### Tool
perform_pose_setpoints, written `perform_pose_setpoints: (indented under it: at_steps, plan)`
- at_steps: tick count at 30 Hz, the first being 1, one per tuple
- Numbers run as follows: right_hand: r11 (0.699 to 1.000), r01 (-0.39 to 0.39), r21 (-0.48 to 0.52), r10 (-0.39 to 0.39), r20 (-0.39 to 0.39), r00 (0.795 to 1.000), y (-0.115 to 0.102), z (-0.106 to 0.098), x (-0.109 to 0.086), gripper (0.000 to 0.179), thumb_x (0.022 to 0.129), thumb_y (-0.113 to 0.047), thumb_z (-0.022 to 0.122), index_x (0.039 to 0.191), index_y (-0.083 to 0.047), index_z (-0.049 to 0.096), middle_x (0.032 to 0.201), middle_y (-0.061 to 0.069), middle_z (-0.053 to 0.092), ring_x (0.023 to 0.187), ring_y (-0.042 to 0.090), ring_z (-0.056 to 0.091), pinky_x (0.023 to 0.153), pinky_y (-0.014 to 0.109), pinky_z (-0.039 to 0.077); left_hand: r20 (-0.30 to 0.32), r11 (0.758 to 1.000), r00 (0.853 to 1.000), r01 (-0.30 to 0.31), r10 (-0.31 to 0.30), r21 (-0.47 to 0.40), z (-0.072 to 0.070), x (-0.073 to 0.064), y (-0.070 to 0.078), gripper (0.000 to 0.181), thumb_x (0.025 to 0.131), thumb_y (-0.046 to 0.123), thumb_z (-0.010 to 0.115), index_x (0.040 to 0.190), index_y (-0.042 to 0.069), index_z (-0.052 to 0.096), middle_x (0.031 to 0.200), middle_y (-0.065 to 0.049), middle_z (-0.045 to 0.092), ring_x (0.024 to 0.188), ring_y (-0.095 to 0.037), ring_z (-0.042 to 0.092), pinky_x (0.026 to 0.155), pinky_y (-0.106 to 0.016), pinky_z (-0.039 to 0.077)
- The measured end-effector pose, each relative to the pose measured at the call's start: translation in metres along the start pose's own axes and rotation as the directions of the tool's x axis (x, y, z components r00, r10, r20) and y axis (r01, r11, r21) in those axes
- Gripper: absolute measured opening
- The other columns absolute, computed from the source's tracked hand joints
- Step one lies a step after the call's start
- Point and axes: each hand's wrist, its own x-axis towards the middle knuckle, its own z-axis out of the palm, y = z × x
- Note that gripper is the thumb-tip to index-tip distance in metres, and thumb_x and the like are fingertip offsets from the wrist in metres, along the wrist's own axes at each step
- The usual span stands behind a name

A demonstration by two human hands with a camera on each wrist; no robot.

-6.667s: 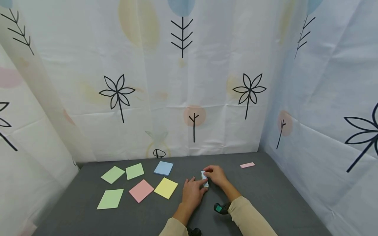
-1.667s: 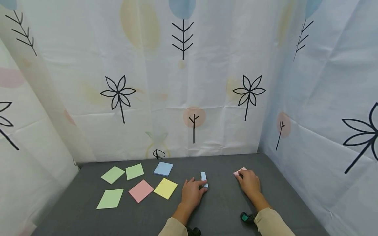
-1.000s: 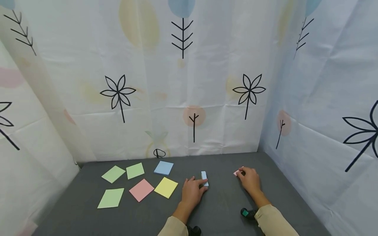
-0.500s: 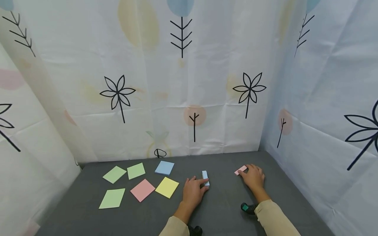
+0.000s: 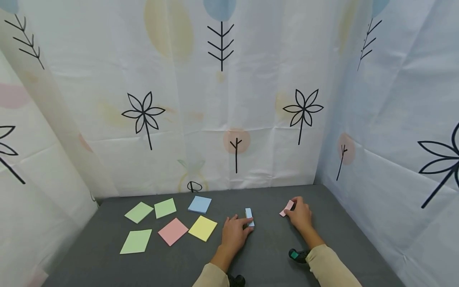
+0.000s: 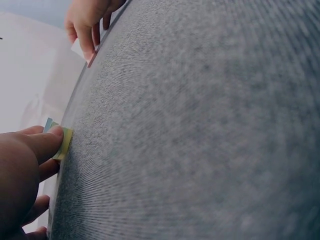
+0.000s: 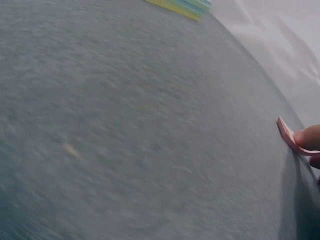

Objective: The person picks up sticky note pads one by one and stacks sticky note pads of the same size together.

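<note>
Right hand (image 5: 300,213) over the right part of the grey tabletop (image 5: 172,267), thumb and fingertips pinching a narrow pink sticky-note pad (image 5: 287,208). Pad lies aslant from the head view, its far end by the fingertips; right wrist view shows it bowed beside the thumb. Cannot tell whether its lower edge touches the table.

Left hand (image 5: 234,233) nearer the middle, thumb and index finger pinching the near end of a stack of narrow sticky-note pads (image 5: 248,213). Stack is blue on top; left wrist view gives green between and yellow at the base, against the table. Other fingers of this hand uncurled, well off the stack. Pink pad and stack well apart, bare grey between.

Left of the left hand, six square sticky-note pads in two loose rows. Back row, left to right: green (image 5: 138,212), green (image 5: 165,208), blue (image 5: 199,204). Front row: green (image 5: 136,241), pink (image 5: 173,231), yellow (image 5: 203,228); pink and yellow nearly corner to corner.

Both sleeves beige; a black device with a green patch (image 5: 295,254) at the right wrist. Pale curtain (image 5: 258,99) behind, printed with line-drawn flowers.
</note>
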Motion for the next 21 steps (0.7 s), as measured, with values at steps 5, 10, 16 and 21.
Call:
perform_pose_setpoints:
  at_steps: [5,10,16,21]
  plan:
    - [0.997,0.073,0.032,-0.074,0.026,0.997,-0.011,0.007,-0.002,0.039,0.080,-0.002,0.072,0.111,0.001,0.048,0.086,0.015,0.058,0.073,0.030,0.054,0.064,0.044,0.042,0.017,1.000,1.000,-0.016,0.016,0.016,-0.001,-0.001,-0.002,0.034,0.081,0.024,0.079,0.115,0.024,0.075,0.105,-0.005,0.073,0.118,-0.035,0.058,0.100,-0.059,0.038]
    - [0.989,0.095,0.112,-0.101,0.051,0.994,-0.022,0.009,-0.004,0.035,0.081,0.004,0.064,0.113,0.002,0.048,0.084,0.011,0.055,0.069,0.025,0.051,0.060,0.036,0.040,0.046,1.000,0.999,-0.005,0.004,0.017,-0.001,-0.002,-0.002,0.035,0.081,0.023,0.079,0.116,0.024,0.074,0.109,-0.004,0.072,0.120,-0.034,0.056,0.102,-0.058,0.037]
    - [0.968,0.103,0.230,-0.122,0.073,0.990,-0.039,0.010,0.001,0.035,0.083,0.006,0.062,0.115,0.001,0.048,0.087,0.011,0.056,0.070,0.022,0.053,0.058,0.031,0.042,0.032,1.000,0.999,-0.011,0.011,0.003,0.000,0.000,-0.002,0.035,0.082,0.022,0.078,0.116,0.023,0.074,0.111,-0.004,0.071,0.120,-0.035,0.057,0.101,-0.060,0.036]
    - [0.948,0.075,0.308,-0.106,0.085,0.991,-0.053,0.014,0.004,0.037,0.083,0.005,0.068,0.116,0.001,0.052,0.084,0.010,0.060,0.071,0.019,0.058,0.057,0.029,0.047,0.019,0.999,1.000,-0.024,0.023,0.022,0.000,0.000,-0.001,0.035,0.082,0.021,0.078,0.116,0.022,0.073,0.111,-0.002,0.071,0.118,-0.035,0.058,0.099,-0.062,0.036]
